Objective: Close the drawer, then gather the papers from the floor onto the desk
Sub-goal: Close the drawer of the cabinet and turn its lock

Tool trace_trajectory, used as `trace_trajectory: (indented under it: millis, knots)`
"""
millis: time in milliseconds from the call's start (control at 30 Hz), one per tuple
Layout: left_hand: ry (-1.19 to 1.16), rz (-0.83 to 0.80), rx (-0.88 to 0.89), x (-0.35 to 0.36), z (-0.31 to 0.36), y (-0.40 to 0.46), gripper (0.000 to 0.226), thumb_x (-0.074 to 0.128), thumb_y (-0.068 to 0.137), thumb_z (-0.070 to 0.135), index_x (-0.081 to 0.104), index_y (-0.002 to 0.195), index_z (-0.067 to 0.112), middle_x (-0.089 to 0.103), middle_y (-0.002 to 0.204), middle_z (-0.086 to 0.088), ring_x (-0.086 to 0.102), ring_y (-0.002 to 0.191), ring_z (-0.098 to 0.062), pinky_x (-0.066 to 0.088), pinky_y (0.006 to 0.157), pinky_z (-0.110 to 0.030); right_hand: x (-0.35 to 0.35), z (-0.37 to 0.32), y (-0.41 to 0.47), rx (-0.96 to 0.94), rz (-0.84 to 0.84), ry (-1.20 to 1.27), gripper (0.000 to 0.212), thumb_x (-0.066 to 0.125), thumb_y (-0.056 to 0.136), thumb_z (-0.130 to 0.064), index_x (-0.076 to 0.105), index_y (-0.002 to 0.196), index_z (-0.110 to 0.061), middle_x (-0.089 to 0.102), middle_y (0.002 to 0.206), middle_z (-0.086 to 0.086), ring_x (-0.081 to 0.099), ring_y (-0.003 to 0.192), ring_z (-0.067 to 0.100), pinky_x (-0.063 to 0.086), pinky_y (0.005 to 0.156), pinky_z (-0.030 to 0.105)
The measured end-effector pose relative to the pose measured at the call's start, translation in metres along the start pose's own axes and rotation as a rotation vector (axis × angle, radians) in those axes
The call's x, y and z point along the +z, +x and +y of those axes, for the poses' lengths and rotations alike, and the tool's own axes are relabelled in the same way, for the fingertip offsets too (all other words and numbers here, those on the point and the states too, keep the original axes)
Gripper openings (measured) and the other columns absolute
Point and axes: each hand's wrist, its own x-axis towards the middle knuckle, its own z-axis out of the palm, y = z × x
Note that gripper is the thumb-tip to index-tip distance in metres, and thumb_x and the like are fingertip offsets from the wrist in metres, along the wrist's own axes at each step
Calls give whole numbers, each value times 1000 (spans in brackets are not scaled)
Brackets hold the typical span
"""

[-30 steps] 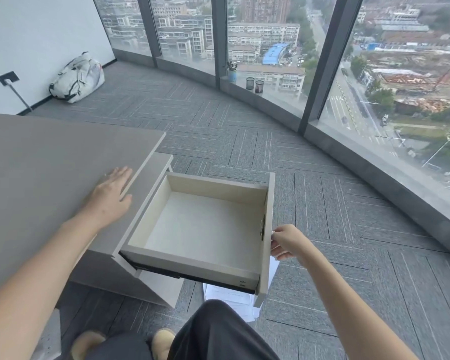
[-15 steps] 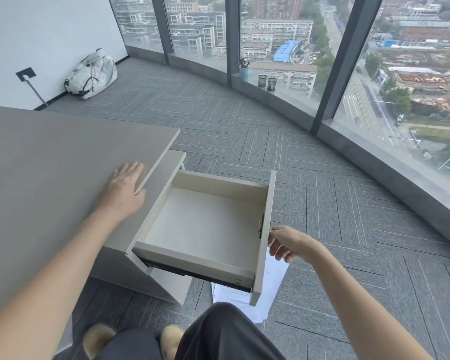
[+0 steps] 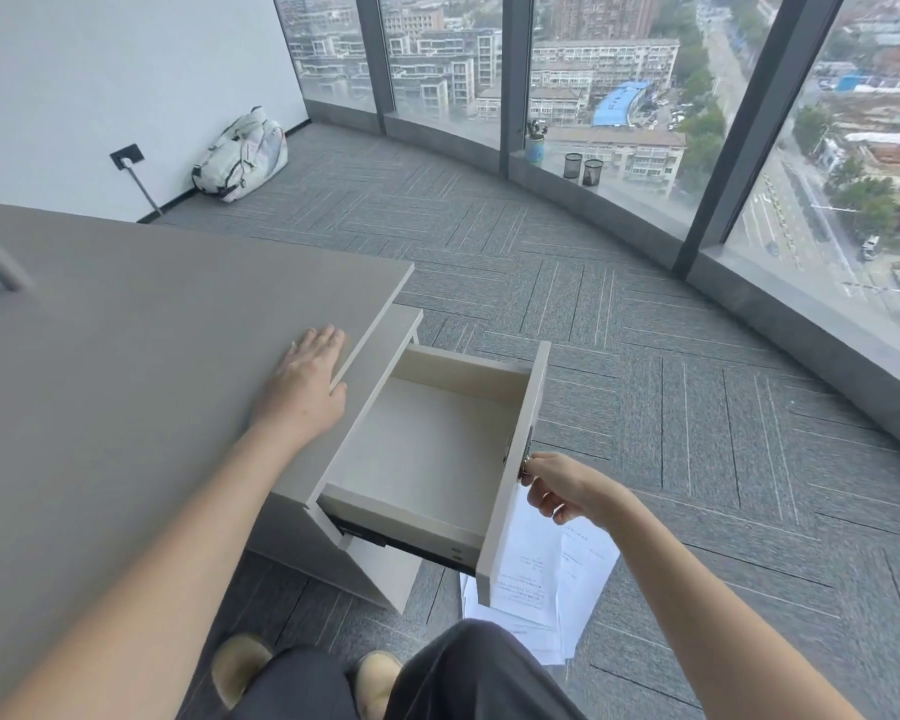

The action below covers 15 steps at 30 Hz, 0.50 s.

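Note:
An empty beige drawer (image 3: 427, 449) stands pulled out from the pedestal under the grey desk (image 3: 126, 356). My right hand (image 3: 562, 488) is curled against the outer face of the drawer front (image 3: 520, 459), fingers at its small metal lock. My left hand (image 3: 307, 387) lies flat and open on the desk top near its right edge. Several white printed papers (image 3: 552, 589) lie on the carpet under and beside the drawer front, partly hidden by it and by my knee.
Grey carpet tiles cover the floor up to a curved glass window wall (image 3: 645, 148). A white backpack (image 3: 242, 155) leans at the far wall. Two mesh pen cups (image 3: 583, 168) and a small plant pot (image 3: 536, 145) stand on the sill. My legs and shoes (image 3: 380, 678) are below.
The view has shifted, so desk and drawer sit further right and lower. The drawer stands slightly less far out. My right hand stays at the drawer front; more paper shows.

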Motion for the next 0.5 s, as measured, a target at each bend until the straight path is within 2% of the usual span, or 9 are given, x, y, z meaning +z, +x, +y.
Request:
trace_trajectory:
  millis: [500]
  knots:
    - [-39, 29, 8, 1, 0, -2, 70, 52, 90, 10, 22, 153, 11, 20, 163, -6, 13, 152, -24, 9, 124, -38, 63, -61, 36, -66, -6, 15, 23, 33, 97, -13, 49, 79, -14, 48, 63, 6, 39, 47, 18, 30, 45, 22]
